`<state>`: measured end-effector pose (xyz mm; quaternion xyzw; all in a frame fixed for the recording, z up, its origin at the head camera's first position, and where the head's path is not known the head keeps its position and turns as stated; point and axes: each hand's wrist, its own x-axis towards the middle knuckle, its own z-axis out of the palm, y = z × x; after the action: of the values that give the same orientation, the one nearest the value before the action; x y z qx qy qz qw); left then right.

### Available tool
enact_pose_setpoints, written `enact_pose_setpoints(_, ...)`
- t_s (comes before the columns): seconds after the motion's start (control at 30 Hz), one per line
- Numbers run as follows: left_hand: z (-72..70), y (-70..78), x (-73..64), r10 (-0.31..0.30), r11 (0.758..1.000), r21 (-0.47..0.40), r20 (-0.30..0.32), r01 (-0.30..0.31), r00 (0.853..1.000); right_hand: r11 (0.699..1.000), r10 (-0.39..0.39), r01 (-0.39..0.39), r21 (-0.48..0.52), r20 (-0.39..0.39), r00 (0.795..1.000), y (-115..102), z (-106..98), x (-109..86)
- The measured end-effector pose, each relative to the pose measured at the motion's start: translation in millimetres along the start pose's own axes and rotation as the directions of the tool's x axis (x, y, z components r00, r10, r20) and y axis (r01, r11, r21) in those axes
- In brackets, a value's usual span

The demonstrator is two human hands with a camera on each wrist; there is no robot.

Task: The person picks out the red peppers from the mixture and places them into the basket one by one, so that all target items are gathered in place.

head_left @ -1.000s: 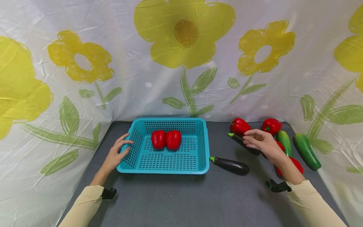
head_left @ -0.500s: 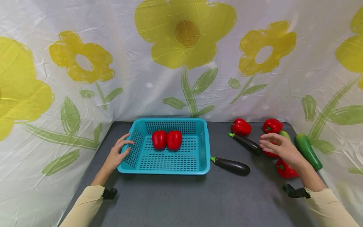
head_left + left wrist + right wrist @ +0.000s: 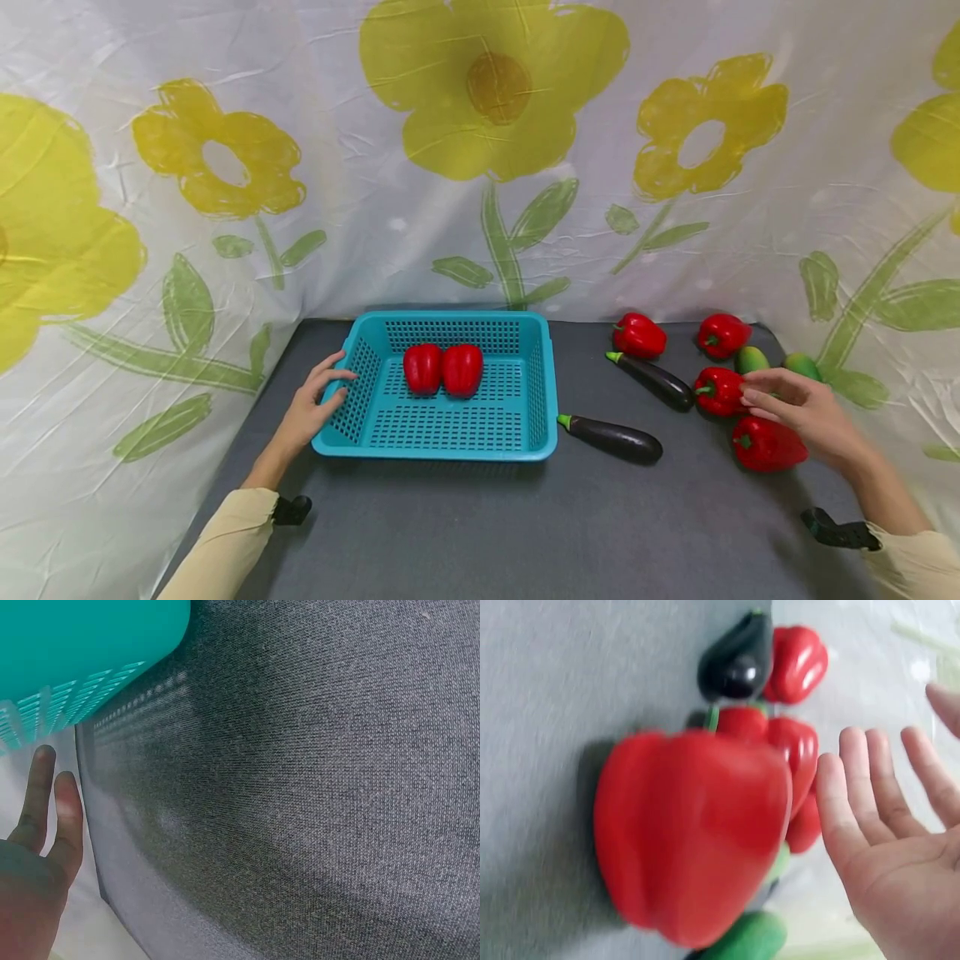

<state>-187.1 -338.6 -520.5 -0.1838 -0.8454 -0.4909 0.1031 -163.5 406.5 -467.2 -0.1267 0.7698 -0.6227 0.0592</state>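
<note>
Right of the basket point(image 3: 435, 455), the empty right hand point(image 3: 806, 407), fingers extended, could bump a pepper point(image 3: 716, 392) away; the left hand point(image 3: 306, 406), loose, empty, perhaps touches the basket.

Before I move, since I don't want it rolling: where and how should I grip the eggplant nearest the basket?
Probably across the eggplant at its thick body, from above: it lies on its side, stem toward the basket, nothing covering it.

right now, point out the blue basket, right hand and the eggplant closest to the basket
blue basket point(image 3: 435, 454), head view, front rim
right hand point(image 3: 813, 415), head view, back of hand
closest eggplant point(image 3: 615, 439), head view, middle of dark body
</note>
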Motion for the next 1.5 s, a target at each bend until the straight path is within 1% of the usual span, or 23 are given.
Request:
enact_pose_setpoints(0.07,0.1,0.2,0.2,0.001,1.0,-0.002,0.001,-0.001,1.0,0.997,-0.004,0.002,-0.076,-0.031,1.0,1,-5,-5.5)
enact_pose_setpoints(0.13,0.3,0.2,0.4,0.0,1.0,0.002,0.001,0.0,1.0,0.986,-0.011,0.001,-0.169,-0.057,0.998,2,-10,-11.0)
enact_pose_setpoints(0.2,0.4,-0.1,0.5,0.003,1.0,0.006,0.0,-0.003,1.0,0.971,-0.031,0.014,-0.24,-0.065,0.997,3,-14,-15.2)
enact_pose_setpoints(0.3,0.5,-0.7,0.2,0.007,1.0,0.002,-0.002,-0.007,1.0,0.955,-0.055,0.039,-0.295,-0.047,0.997,5,-20,-20.5)
enact_pose_setpoints(0.4,0.3,-1.1,-0.3,0.006,1.0,-0.005,-0.001,-0.006,1.0,0.942,-0.035,0.017,-0.336,-0.046,0.998,9,-24,-25.9)
enact_pose_setpoints(0.53,-0.1,-0.8,-0.2,0.003,1.0,-0.005,-0.001,-0.003,1.0,0.923,0.042,-0.049,-0.382,-0.026,0.999,17,-27,-32.5)
enact_pose_setpoints(0.57,-0.1,-0.5,-0.1,0.001,1.0,-0.004,-0.002,-0.001,1.0,0.918,0.054,-0.055,-0.394,-0.013,0.998,19,-28,-33.5)
enact_pose_setpoints(0.67,-0.3,0.6,-0.1,-0.003,1.0,-0.006,-0.002,0.003,1.0,0.909,0.091,-0.085,-0.409,-0.005,0.996,25,-28,-36.4)
enact_pose_setpoints(0.9,-0.3,2.6,-0.7,-0.021,1.0,-0.019,0.006,0.021,1.0,0.888,0.161,-0.16,-0.431,-0.034,0.986,35,-24,-40.5)
enact_pose_setpoints(0.97,-0.4,3.0,-0.4,-0.022,1.0,-0.022,0.008,0.022,1.0,0.889,0.172,-0.167,-0.427,-0.028,0.985,38,-22,-41.2)
enact_pose_setpoints(1.17,0.0,2.6,-0.5,-0.017,1.0,-0.015,0.001,0.017,1.0,0.913,0.12,-0.117,-0.391,-0.017,0.993,48,-20,-42.5)
enact_pose_setpoints(1.3,-0.5,4.0,-1.1,-0.03,0.999,-0.024,0.003,0.03,1.0,0.908,0.105,-0.109,-0.405,-0.031,0.994,49,-19,-41.8)
enact_pose_setpoints(1.5,-0.7,5.2,-1.3,-0.033,0.999,-0.018,0.006,0.033,0.999,0.906,0.117,-0.122,-0.405,-0.038,0.992,48,-19,-42.6)
